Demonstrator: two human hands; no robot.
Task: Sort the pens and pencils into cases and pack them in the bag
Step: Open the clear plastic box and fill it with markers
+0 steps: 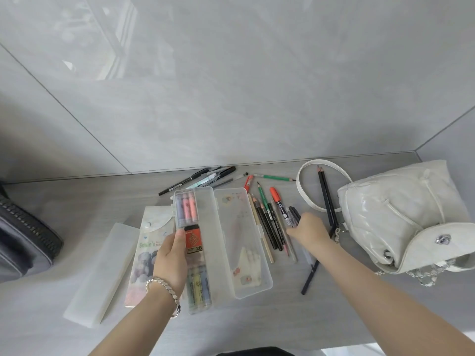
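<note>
A clear plastic case [205, 253] lies open on the grey table; its left half holds pastel markers and a red-black 2B box, its lid [243, 242] lies flat to the right. My left hand [171, 255] grips the case's left edge, thumb on the 2B box. My right hand [307, 231] reaches into a row of pens and pencils [270, 222] just right of the lid, its fingers curled round dark pens [293, 214]. More pens [205, 178] lie behind the case. The white quilted bag [401, 217] sits at the right.
A frosted flat case [101, 273] and a printed pouch [147, 250] lie left of the open case. Two dark pencils [326, 199] rest across the bag's strap. A dark zipped bag [23, 237] sits at the far left. Grey wall panels close the table's back.
</note>
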